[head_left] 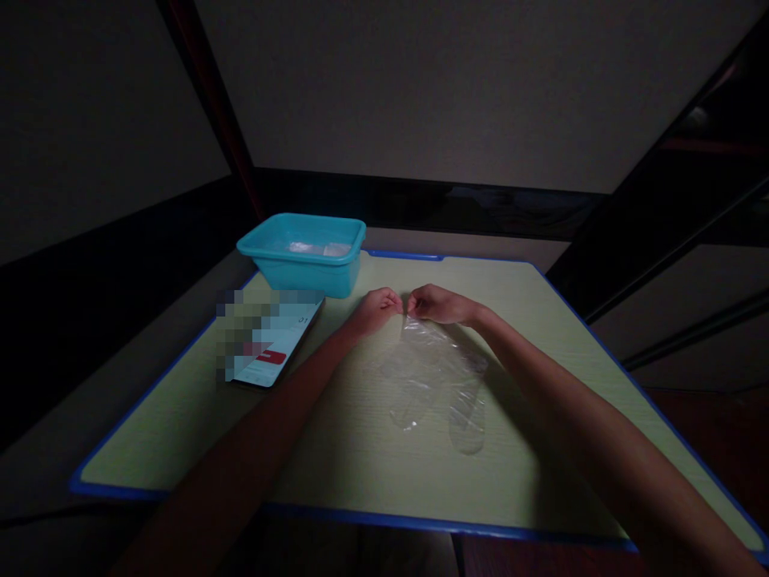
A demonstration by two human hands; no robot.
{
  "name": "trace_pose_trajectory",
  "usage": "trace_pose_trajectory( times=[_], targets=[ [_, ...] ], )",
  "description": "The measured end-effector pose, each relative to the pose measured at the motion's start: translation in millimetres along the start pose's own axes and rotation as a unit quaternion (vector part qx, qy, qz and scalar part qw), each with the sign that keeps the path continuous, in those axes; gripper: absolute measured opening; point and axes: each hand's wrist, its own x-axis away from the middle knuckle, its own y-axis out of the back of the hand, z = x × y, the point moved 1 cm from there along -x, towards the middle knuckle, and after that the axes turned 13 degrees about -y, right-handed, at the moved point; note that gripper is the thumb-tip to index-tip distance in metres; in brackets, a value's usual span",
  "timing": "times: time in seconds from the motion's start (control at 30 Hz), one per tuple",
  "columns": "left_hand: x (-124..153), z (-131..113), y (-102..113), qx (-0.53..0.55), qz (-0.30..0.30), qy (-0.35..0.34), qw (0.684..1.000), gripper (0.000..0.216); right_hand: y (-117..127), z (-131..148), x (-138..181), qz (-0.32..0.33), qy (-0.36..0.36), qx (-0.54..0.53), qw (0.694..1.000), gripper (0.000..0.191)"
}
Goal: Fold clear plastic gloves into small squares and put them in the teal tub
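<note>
A clear disposable plastic glove [429,369] hangs and spreads over the middle of the table, its finger parts pointing toward me. At its far edge my left hand [378,309] and my right hand [441,305] meet, fingertips almost touching. Both hands are closed in a pinch on that edge, the right one plainly above the film. The thin film between the left fingertips is hard to make out. Both forearms reach in from the near side, one on either side of the glove.
A turquoise plastic basin [306,272] with some clear or whitish plastic inside stands at the table's far left. Nearer me lies a phone [285,340] with a lit screen, partly blurred out. The pale wood-grain table [198,437] has a blue rim. A wall rises behind it.
</note>
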Motion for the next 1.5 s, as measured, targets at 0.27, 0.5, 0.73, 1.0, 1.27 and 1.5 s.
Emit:
trace_pose_trajectory(
  times=[0.27,0.5,0.73,1.0,1.27,1.5],
  targets=[
    [7.6,-14.3,-9.7,-0.004,0.057,0.039,0.998,0.013,6.6,-7.5,0.6,-0.01,-0.003,-0.066,0.998,0.018],
    [15.1,-19.2,-4.0,-0.054,0.09,0.059,0.993,0.022,15.4,-18.3,0.1,-0.046,-0.008,-0.105,0.993,0.02],
    [15.0,-23.2,-0.1,-0.129,0.108,0.058,0.984,0.012,21.0,-29.9,2.6,-0.102,-0.011,-0.143,0.984,0.023],
    [15.6,-23.3,-1.8,-0.196,0.084,0.026,0.977,0.01,21.8,-33.6,1.2,-0.143,-0.027,-0.175,0.974,0.022],
    [14.5,-20.7,-0.9,-0.202,0.049,0.01,0.978,0.009,21.2,-32.1,5.8,-0.14,-0.019,-0.198,0.97,0.02],
    [14.2,-15.3,0.1,-0.163,0.019,0.01,0.986,0.01,20.5,-38.7,10.9,-0.115,-0.013,-0.222,0.968,0.024]
  ],
)
